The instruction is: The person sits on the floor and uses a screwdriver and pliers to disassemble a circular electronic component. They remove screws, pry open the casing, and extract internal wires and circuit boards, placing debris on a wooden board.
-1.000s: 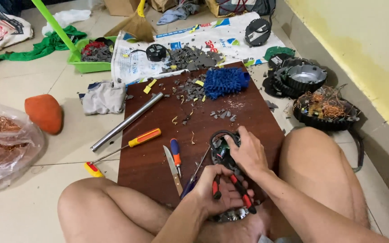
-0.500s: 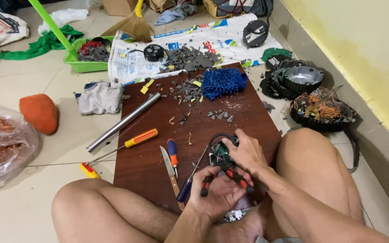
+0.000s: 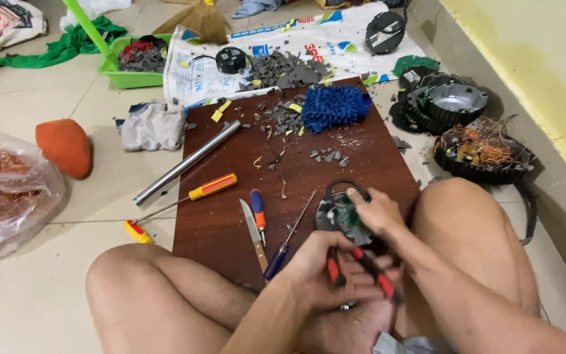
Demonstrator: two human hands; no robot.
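I sit cross-legged on the floor behind a dark wooden board [image 3: 230, 216]. My left hand [image 3: 325, 272] grips red-handled pliers [image 3: 368, 269] close to my lap. My right hand [image 3: 378, 211] rests on top of a round black motor part [image 3: 336, 216] with a green circuit board and a black cable loop, holding it on the board's near edge. The plier jaws point at that part but are hidden by my hands.
On the board lie a knife [image 3: 254, 233], a small blue-orange screwdriver [image 3: 258, 208], a long blue-handled screwdriver [image 3: 286, 239], a blue mop pad [image 3: 335, 106] and grey debris. A metal tube [image 3: 184, 164], orange screwdriver [image 3: 194, 196], copper-wire bag [image 3: 1, 190] and black motor housings [image 3: 479, 151] surround it.
The view has drifted slightly. My hands and the motor part have shifted a little toward my lap, with the pliers still held at the part.
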